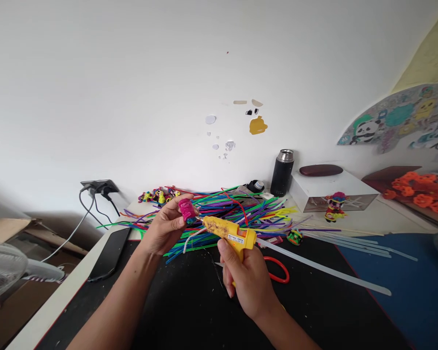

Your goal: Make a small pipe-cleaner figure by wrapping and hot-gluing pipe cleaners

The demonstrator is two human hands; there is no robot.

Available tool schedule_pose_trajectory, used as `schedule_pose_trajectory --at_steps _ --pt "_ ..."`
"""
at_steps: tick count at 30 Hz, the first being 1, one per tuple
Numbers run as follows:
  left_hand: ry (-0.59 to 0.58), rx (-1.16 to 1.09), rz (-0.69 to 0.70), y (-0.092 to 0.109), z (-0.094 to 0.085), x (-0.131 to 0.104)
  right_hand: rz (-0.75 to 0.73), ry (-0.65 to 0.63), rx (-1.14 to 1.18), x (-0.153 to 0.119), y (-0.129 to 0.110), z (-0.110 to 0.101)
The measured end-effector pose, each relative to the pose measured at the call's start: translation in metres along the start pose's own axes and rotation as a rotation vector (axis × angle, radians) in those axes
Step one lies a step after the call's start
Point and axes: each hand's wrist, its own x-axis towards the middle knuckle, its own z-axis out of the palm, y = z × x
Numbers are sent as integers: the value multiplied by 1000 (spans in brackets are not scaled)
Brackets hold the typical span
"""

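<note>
My left hand (168, 226) is closed around a small pink figure piece (187, 209) with a blue-green lower end, which looks wound from pipe cleaners. In my right hand (246, 272) is a yellow hot glue gun (222, 228), its grip wrapped by my fingers. The nozzle points left and meets or nearly meets the blue-green end; contact I cannot tell. A long translucent glue stick (324, 267) sticks out of the gun's back toward the right. Behind both hands lies a spread pile of coloured pipe cleaners (211, 204).
Red-handled scissors (278, 270) lie partly under my right hand on the black mat (182, 301). A phone (110, 253) is at left, and a black bottle (282, 172) stands by a white box (332, 189). Spare glue sticks (365, 245) and a finished figurine (336, 206) are at right.
</note>
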Motion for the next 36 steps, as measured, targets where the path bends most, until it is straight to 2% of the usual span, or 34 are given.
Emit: schedule_pose_trajectory --at_steps 18,25,36 --pt "1 -20 24 -3 0 1 21 -17 -1 0 -5 -1" --pt "2 -21 26 -5 -6 2 6 11 19 1 1 1" --pt "-11 -22 29 -3 -1 1 34 -16 7 -2 0 -1"
